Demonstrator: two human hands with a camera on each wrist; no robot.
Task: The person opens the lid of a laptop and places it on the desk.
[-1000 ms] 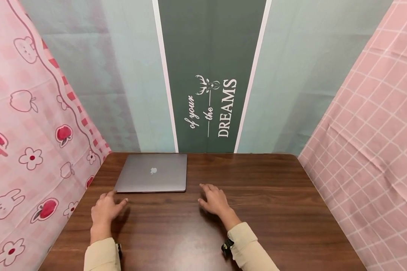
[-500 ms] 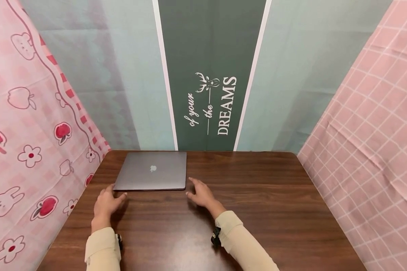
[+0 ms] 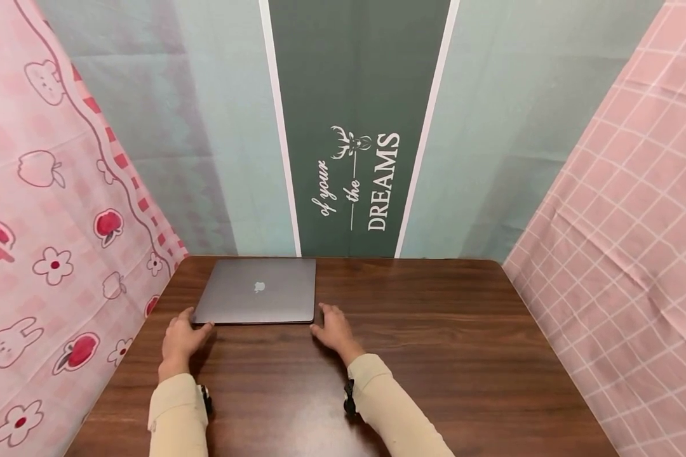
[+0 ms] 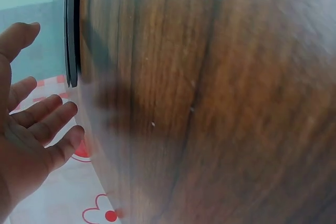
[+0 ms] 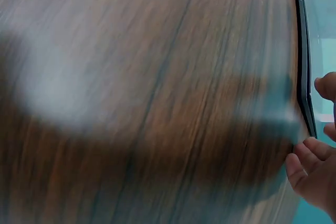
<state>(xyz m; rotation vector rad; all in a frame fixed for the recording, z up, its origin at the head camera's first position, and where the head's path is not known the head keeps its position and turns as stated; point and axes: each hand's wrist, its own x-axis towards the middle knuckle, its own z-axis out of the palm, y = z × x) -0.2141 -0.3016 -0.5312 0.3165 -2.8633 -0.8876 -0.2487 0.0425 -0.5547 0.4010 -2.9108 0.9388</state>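
Note:
A closed grey laptop [image 3: 257, 292] with an apple logo lies flat at the back left of the table. At its front left corner is my left hand [image 3: 181, 336], thumb and fingers spread apart around that corner. In the left wrist view the fingers [image 4: 52, 121] look loosely bent, near the laptop's thin dark edge [image 4: 72, 30]. My right hand [image 3: 334, 329] is at the front right corner, thumb in front and fingers along the side. The right wrist view has its fingertips [image 5: 311, 148] right by the laptop's corner; whether they touch it I cannot tell.
The brown wooden table [image 3: 434, 355] extends to the right and front. Behind it hangs a green and teal cloth [image 3: 349, 82] with lettering. Pink printed cloth [image 3: 51, 222] stands on the left, pink checked cloth [image 3: 623, 222] on the right.
My right hand has moved left from the open table to the laptop's right front corner. The left hand has shifted slightly right and forward at the left corner. The laptop lies where it was.

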